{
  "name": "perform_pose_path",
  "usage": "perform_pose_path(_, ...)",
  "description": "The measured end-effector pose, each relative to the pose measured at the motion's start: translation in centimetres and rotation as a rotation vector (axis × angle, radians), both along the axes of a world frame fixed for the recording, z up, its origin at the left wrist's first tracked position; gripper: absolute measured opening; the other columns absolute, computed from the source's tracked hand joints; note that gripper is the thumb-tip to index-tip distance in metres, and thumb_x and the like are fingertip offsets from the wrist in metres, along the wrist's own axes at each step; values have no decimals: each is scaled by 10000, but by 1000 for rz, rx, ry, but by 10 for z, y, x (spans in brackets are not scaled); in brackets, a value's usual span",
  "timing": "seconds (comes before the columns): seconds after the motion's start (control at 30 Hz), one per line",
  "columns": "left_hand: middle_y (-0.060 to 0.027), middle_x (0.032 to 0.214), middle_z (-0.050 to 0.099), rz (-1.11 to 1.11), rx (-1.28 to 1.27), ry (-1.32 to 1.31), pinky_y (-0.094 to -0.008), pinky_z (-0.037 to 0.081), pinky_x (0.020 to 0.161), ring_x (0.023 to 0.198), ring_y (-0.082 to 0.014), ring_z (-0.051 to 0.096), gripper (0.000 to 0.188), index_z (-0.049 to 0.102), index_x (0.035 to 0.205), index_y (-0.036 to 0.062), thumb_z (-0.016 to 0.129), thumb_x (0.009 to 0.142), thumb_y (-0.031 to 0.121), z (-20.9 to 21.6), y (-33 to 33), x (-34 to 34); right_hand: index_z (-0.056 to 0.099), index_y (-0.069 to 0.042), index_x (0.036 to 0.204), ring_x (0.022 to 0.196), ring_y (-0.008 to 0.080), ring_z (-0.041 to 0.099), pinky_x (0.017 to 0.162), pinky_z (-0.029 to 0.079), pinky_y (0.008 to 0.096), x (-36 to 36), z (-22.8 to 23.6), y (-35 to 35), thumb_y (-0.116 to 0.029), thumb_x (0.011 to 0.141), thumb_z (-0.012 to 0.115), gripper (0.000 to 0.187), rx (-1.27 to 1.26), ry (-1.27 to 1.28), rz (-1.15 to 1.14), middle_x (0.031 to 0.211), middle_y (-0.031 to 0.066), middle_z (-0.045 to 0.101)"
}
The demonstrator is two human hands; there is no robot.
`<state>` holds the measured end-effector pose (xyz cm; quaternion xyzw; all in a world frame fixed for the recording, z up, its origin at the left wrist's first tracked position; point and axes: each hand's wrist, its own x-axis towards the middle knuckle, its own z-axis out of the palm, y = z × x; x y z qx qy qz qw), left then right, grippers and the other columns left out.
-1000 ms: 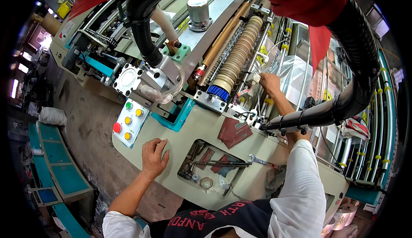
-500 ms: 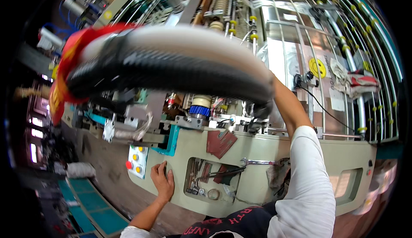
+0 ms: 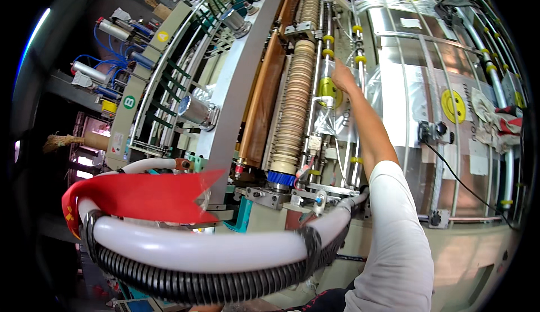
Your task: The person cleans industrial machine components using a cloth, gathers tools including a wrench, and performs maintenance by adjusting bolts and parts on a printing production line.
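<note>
My right arm reaches forward over the machine. My right hand [image 3: 343, 78] is at the clear plastic film [image 3: 327, 91] with a yellow smiley print, beside the rods. Its fingers look closed on the film's edge, though the fingertips are small in view. Left of the film runs a long ribbed beige roller [image 3: 295, 104] with a blue gear [image 3: 282, 178] at its near end. My left hand is out of sight; only a sliver of skin shows at the lower edge, below the hose.
A thick white hose [image 3: 197, 244] with a black corrugated tube [image 3: 185, 281] and red ribbon [image 3: 152, 197] arches across the foreground. A grey beam [image 3: 239, 70] runs left of the roller. Metal rods and a black cable [image 3: 469, 180] lie over the plate at right.
My right hand, earlier hidden behind the blurred hose, now shows at the film. The hose sits lower in view. My left hand, earlier resting by the button panel, has gone from sight.
</note>
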<state>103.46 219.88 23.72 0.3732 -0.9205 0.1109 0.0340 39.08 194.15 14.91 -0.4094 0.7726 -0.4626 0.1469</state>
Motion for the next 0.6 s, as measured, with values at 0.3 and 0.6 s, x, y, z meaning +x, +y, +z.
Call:
perform_pose_path(0.3,-183,1094,469,369,94,502,-421,401,877,986,-325,482,497,587,1219,60,639,742,190,-10,1,-29,601,-8,1118,973,437,636,816,500,513,-18,-14,-29,-128,891,461,292,208,140,-154,1031,272,656)
perform_pose_path(0.6,-195,1116,456,481,222,428,-428,401,897,1010,-332,474,493,595,1206,57,642,743,219,-11,3,-16,689,-17,924,911,440,644,792,516,498,-5,-4,-15,-131,864,505,225,145,215,-221,941,264,665)
